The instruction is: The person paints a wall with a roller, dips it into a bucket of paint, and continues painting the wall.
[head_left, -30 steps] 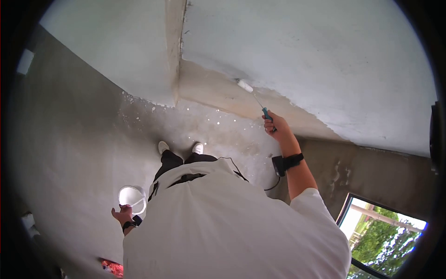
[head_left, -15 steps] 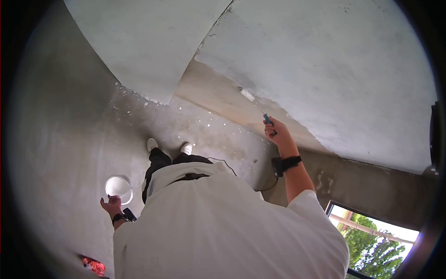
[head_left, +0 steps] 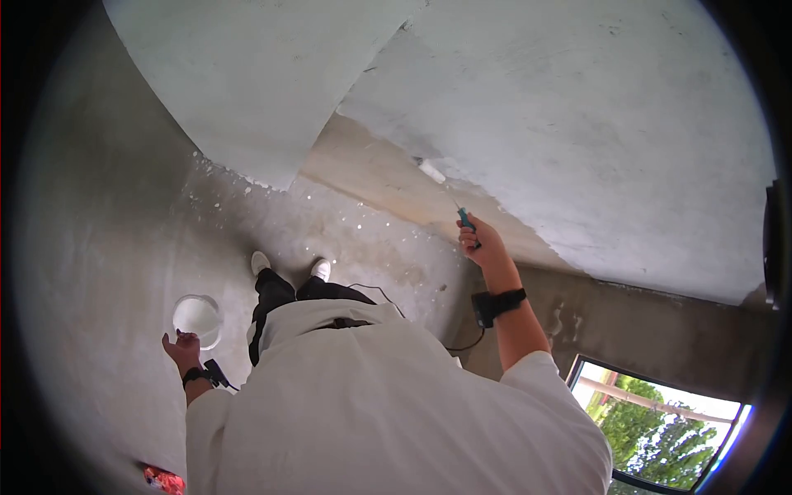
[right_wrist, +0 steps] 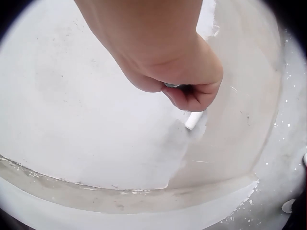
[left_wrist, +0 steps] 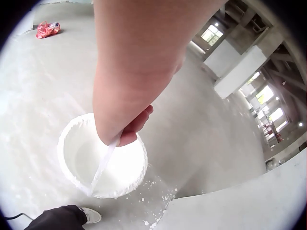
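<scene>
My right hand [head_left: 483, 241] grips the teal handle of a small paint roller [head_left: 431, 171]. Its white sleeve lies against the wall where the white coat meets the bare brownish strip. In the right wrist view the curled fingers [right_wrist: 192, 98] hide most of the handle, and the end of the sleeve shows below them. Low at my left side, my left hand [head_left: 183, 350] holds a white bucket [head_left: 198, 320] by its strap-like handle. The left wrist view shows that pale handle [left_wrist: 103, 165] running from the fingers to the rim, with white paint inside the bucket.
White paint [head_left: 577, 124] covers the upper wall, above an uncoated strip [head_left: 363, 165] near the floor. Paint spots dot the grey floor [head_left: 107, 272]. A red bag [head_left: 165, 480] lies behind on the left. A window [head_left: 660, 421] is at the lower right.
The head view has turned and shifted, so wall corner, bucket and feet sit farther left. The roller stays at the edge of the white coat; both hands keep their hold.
</scene>
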Motion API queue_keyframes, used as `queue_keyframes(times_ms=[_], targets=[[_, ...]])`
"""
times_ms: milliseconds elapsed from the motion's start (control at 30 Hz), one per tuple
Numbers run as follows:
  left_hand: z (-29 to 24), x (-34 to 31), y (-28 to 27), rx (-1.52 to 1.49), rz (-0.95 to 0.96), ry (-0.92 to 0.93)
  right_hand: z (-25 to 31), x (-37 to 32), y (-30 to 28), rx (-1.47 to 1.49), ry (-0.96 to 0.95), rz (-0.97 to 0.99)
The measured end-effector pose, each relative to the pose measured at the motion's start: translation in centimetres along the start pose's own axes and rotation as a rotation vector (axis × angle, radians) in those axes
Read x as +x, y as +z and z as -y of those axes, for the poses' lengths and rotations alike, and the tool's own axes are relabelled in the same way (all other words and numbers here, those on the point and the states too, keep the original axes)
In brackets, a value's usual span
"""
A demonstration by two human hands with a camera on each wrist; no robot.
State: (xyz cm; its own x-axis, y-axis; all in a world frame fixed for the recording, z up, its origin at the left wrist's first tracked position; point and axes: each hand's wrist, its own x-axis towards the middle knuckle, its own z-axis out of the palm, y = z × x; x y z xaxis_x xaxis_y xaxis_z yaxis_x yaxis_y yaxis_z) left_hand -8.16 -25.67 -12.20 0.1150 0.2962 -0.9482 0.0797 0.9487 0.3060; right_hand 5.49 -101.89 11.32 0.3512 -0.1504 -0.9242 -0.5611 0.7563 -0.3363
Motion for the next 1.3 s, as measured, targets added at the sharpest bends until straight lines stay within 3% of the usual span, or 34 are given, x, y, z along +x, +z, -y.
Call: queue_keyframes(times_ms=[133, 267, 533, 767, 1033, 1200, 1300], targets=[[-0.1, -0.3, 2.3, 0.027, 0.002, 0.006, -1.3, -0.1, 0.5, -0.083, -0.036, -0.030], [-0.2, 0.3, 1.2, 0.012, 0.073, 0.009, -1.3, -6.7, -0.2, -0.068, -0.120, -0.013], [0.4, 0.6, -0.2, 0.005, 0.048, 0.002, -2.1, -0.7, 2.8, -0.056, -0.027, -0.068], [0.8, 1.9, -1.5, -0.030, 0.003, -0.022, -1.8, -8.2, 2.7, -0.090, -0.127, -0.010], [0.9, 3.1, -2.1, -0.016, -0.026, -0.029, -3.3, -0.5, 6.6, -0.120, -0.067, -0.104], [0.9, 3.5, -3.2, -0.054, -0.024, -0.048, -1.3, -9.1, 3.9, -0.134, -0.103, -0.002], [1.5, 4.2, -3.5, -0.068, -0.001, -0.049, -1.5, -10.0, 5.7, -0.130, -0.117, -0.008]])
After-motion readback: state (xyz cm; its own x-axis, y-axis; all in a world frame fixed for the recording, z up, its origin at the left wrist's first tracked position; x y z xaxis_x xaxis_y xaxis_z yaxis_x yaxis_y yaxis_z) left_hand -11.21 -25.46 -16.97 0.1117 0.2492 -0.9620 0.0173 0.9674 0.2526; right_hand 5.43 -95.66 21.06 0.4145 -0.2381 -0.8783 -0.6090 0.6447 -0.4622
